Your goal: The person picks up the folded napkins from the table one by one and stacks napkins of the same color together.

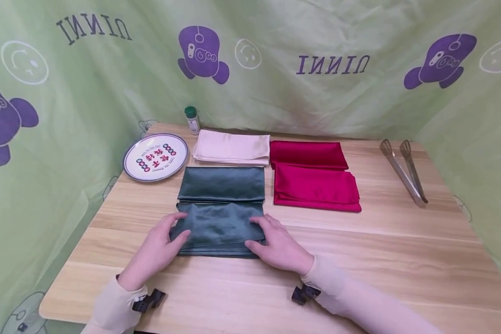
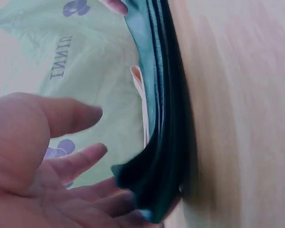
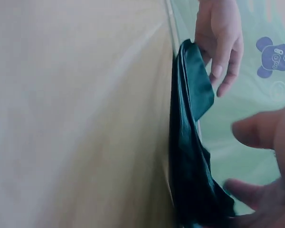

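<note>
A dark green satin cloth (image 1: 219, 225), folded into a layered rectangle, lies near the front of the table. At its left end is my left hand (image 1: 160, 243), thumb and forefinger spread over the edge; in the left wrist view the other fingers (image 2: 109, 206) reach the cloth's side. My right hand (image 1: 281, 243) rests at the opposite end, its thumb and forefinger likewise apart. In the right wrist view the folded layers (image 3: 187, 142) stack up between both hands. Directly behind sits another folded green cloth (image 1: 222, 183), flat and neat.
Behind are a folded pale pink cloth (image 1: 234, 147), a dark red one (image 1: 309, 154) and a brighter red one (image 1: 315, 185). A printed plate (image 1: 156, 157) and a green-capped shaker (image 1: 192, 121) stand at the left. Metal tongs (image 1: 405, 174) lie at the right.
</note>
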Action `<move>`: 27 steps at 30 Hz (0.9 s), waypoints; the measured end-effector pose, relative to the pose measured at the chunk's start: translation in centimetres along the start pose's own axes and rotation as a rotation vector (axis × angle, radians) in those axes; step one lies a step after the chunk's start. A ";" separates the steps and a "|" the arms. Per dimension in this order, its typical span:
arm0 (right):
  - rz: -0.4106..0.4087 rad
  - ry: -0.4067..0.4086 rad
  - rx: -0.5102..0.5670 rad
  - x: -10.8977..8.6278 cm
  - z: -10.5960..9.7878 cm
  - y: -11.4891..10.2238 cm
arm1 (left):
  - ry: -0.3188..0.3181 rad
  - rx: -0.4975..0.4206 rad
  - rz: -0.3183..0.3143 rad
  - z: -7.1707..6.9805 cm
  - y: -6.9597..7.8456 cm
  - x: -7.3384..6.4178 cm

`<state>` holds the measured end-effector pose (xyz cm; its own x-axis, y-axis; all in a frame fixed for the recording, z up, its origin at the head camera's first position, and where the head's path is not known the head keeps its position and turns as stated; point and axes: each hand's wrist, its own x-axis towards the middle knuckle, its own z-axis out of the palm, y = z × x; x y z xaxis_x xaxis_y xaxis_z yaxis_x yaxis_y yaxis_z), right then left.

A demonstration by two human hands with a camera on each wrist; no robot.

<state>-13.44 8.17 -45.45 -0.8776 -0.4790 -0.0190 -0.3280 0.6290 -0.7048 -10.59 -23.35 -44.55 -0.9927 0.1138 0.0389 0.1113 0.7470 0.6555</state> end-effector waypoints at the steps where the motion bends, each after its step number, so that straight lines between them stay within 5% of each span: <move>1: -0.004 0.016 0.038 0.0 0.1 -0.1 | 0.020 -0.026 0.005 0.0 -0.1 0.0; 5: -0.013 0.091 0.219 0.4 0.7 -0.1 | 0.068 -0.137 -0.028 -0.1 -0.7 0.2; 14: 0.064 0.237 0.556 1.5 1.3 0.0 | 0.053 -0.391 -0.129 -0.6 -1.3 0.2; 22: 0.107 0.241 0.717 2.3 1.6 0.1 | 0.053 -0.516 -0.078 -0.7 -0.9 0.1; 27: 0.105 0.277 0.805 2.7 1.6 -0.1 | 0.098 -0.567 0.023 -1.0 -0.5 0.1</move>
<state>-15.20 5.90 -46.56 -0.9776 -0.2101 -0.0123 0.0157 -0.0148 -0.9998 -10.80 -24.36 -44.10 -0.9930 0.0444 0.1095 0.1175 0.2738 0.9546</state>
